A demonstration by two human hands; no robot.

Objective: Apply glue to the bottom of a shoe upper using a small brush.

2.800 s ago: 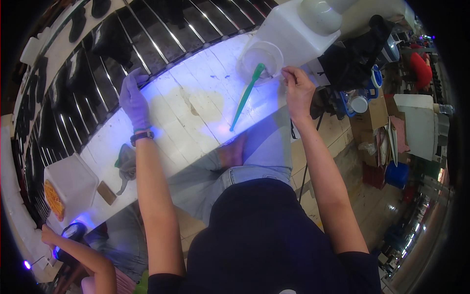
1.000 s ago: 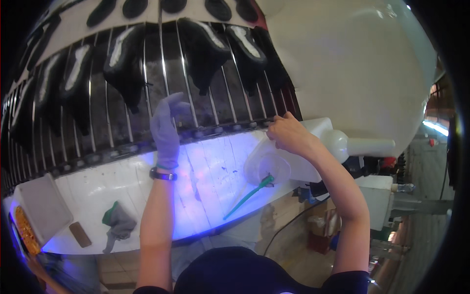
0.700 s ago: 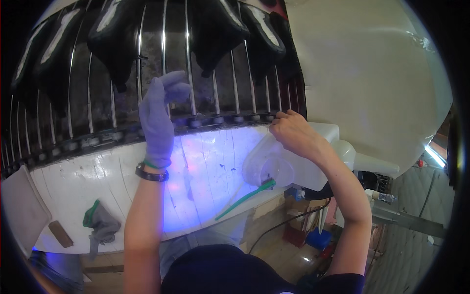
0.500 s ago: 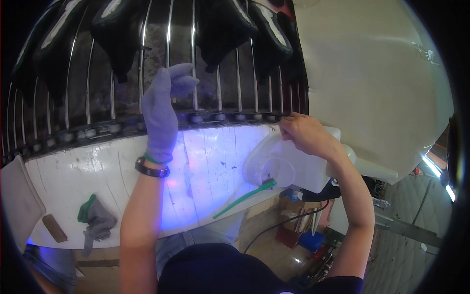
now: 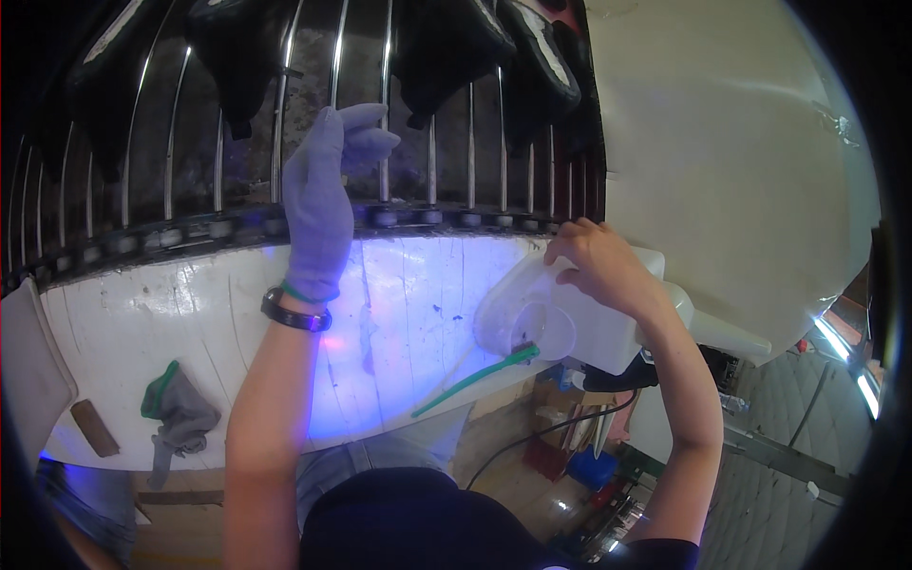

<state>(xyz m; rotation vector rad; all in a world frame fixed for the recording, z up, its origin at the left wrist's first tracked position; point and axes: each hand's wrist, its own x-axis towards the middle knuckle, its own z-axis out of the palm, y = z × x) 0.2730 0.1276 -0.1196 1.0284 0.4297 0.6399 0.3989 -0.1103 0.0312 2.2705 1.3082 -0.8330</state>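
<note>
My left hand [image 5: 332, 180], in a pale grey-lavender knit glove with a green cuff, reaches over a conveyor of metal rods [image 5: 384, 171]. Its fingers extend to the right and hold nothing I can see. Bare, my right hand [image 5: 600, 266] is at the conveyor's near edge, over a whitish translucent plastic container [image 5: 608, 332]. Thumb and fingers are apart, with nothing visible between them. Below that hand stands a small clear cup [image 5: 556, 332]. A green toothbrush-like brush [image 5: 475, 380] lies with its head at the cup. Black shoe-shaped pieces [image 5: 451, 57] with white strips rest across the far rods.
On the white worktop [image 5: 399, 304] at left lie a grey glove [image 5: 185, 413] with green cuff and a brown block [image 5: 95, 427]. A pale panel [image 5: 703, 171] rises at the right. Below right are a blue container [image 5: 597, 467] and a dark cable [image 5: 532, 437].
The black shoe-shaped pieces have shifted slightly up and right in view. My right thumb and fingers have spread apart. My left hand stays over the rods, slightly higher in view.
</note>
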